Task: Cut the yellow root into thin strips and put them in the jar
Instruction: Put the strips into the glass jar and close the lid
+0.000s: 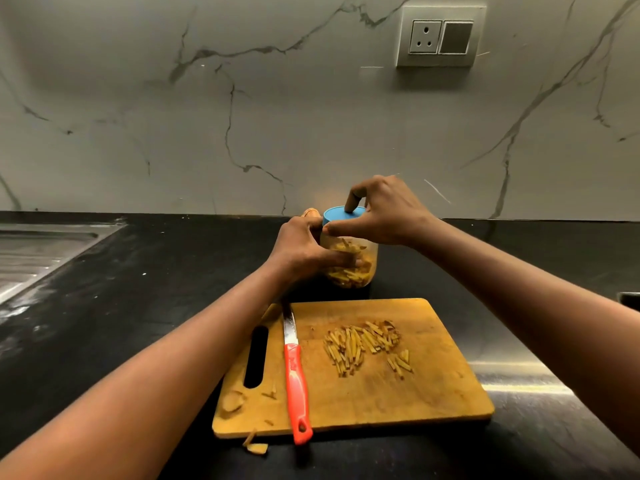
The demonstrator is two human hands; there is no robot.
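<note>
The jar [351,261] (partly filled with yellow strips [349,277]) is gripped round its side by the left hand [301,247] near the tabletop's [138,289] far edge; its blue lid [337,215] is pinched by the right hand [384,211]. Further cut strips [360,344] are seen on the cutting board [433,393], beside the knife [296,375].

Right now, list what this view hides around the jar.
Head view: left side of the jar, hidden by the gripping left hand.
Head view: whether the blue lid is seated; the right hand holding it covers its rim.
Head view: orange thing behind jar, mostly behind left hand.
</note>
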